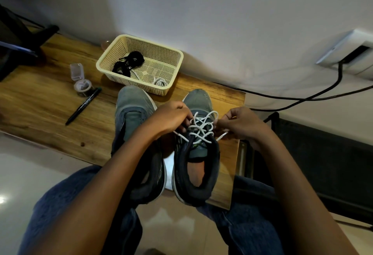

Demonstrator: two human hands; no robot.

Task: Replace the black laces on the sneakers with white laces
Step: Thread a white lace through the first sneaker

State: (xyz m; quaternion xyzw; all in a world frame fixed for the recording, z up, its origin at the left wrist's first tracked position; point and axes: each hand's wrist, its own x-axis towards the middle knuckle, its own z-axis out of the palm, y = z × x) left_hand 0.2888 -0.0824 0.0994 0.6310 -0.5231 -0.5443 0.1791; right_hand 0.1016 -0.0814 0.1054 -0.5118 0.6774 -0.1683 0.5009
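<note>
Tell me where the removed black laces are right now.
In the head view, the black laces lie bundled in the cream basket at the table's far edge, beyond the sneakers' toes.

The person is wearing dark blue trousers, probably jeans, though the light is dim. Both forearms are showing bare, with no sleeve. The left hand and right hand are wearing nothing.

We have a single view, from a wide-angle camera worn on the head, looking forward and steeply down over our lap. It sits close above the near edge of the wooden table, so our forearms fill the near part of the frame. The far wall closes off the top, its lines bent by the lens.
</note>
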